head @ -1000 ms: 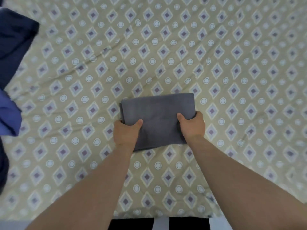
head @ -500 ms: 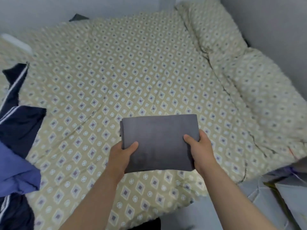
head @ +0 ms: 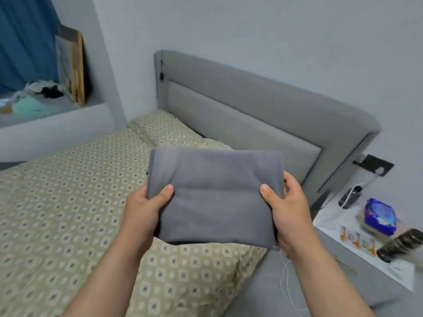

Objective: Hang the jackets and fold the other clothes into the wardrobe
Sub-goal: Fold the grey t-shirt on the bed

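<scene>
1. Cloth (head: 215,193), grey and folded into a flat rectangle, is held up in the air in front of the person. It hangs over the near corner of the bed (head: 57,202) and does not touch it.
2. Left hand (head: 142,213) grips the cloth's left edge, with the thumb (head: 166,192) pressed on top and the fingers underneath (hidden by the fabric).
3. Right hand (head: 290,216) grips the right edge the same way. Its thumb (head: 266,191) lies on top and its fingers curl round the side of the fold.
4. Both forearms reach in from the bottom of the view, bare, and the cloth sits level between the hands.
5. Beige bedding with a diamond print covers the bed. A pillow (head: 164,129) in the same print lies at the far end against a grey padded headboard (head: 251,115).
6. Right of the bed stands a nightstand (head: 332,225) with a white top. A blue pack (head: 380,216) lies on it among darker items too blurred to name.
7. A white cable (head: 286,282) trails down in the gap between bed and nightstand.
8. At far left a sill (head: 57,120) carries a jumble of small things, with a blue curtain (head: 25,42) behind it. Flat boards (head: 75,67) lean upright at the sill's right end.
</scene>
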The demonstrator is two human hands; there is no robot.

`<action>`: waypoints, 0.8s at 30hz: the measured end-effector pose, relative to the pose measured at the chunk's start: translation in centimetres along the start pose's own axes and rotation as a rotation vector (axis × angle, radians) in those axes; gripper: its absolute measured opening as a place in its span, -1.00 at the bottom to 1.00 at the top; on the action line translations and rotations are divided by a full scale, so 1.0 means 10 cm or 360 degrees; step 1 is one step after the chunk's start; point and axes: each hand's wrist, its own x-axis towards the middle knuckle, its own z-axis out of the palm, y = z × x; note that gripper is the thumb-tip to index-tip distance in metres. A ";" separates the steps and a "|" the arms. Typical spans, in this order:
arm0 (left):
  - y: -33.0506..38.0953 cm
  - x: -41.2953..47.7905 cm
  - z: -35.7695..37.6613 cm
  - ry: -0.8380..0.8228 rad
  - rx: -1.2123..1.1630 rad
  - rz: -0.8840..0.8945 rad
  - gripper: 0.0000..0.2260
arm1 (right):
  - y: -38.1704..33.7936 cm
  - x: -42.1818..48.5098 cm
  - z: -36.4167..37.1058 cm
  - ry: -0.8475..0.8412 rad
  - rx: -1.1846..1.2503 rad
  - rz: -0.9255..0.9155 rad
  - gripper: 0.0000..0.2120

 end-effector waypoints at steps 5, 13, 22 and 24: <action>0.36 -0.42 1.22 -0.0314 -0.0117 0.0184 -0.92 | -0.78 -0.35 -1.17 0.0319 -0.0031 -0.0276 -0.64; 0.78 -0.96 2.87 -0.0908 -0.0242 0.0345 -0.90 | -1.56 -1.01 -2.60 0.0851 -0.0001 -0.0563 -0.64; 0.89 -1.28 4.23 -0.1332 -0.0295 0.0391 -0.86 | -1.91 -1.35 -3.40 0.1305 -0.0073 -0.0661 -0.65; 0.80 -1.31 4.53 -0.1421 -0.0322 0.0308 -0.88 | -1.95 -1.38 -3.56 0.1428 -0.0127 -0.0670 -0.64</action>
